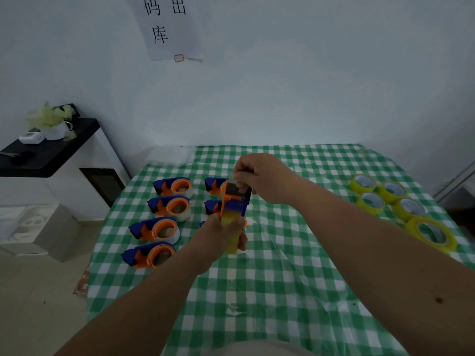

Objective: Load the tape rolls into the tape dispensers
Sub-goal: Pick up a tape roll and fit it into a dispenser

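Note:
My left hand [226, 233] grips a blue and orange tape dispenser [235, 201] with a yellow tape roll [230, 232] in it, held on edge above the table. My right hand [262, 178] pinches the free end of the tape at the dispenser's cutter end. Several blue and orange dispensers [164, 210] lie in a column at the left, and more [214, 185] lie partly hidden behind my hands. Several loose yellow tape rolls [393, 196] lie at the table's right side, the largest-looking one [431, 233] nearest me.
The table wears a green and white checked cloth [270, 278] under clear plastic. A black shelf [48, 147] with a white pot stands at the left, with grey boxes [38, 229] on the floor below. A paper sign [169, 27] hangs on the wall.

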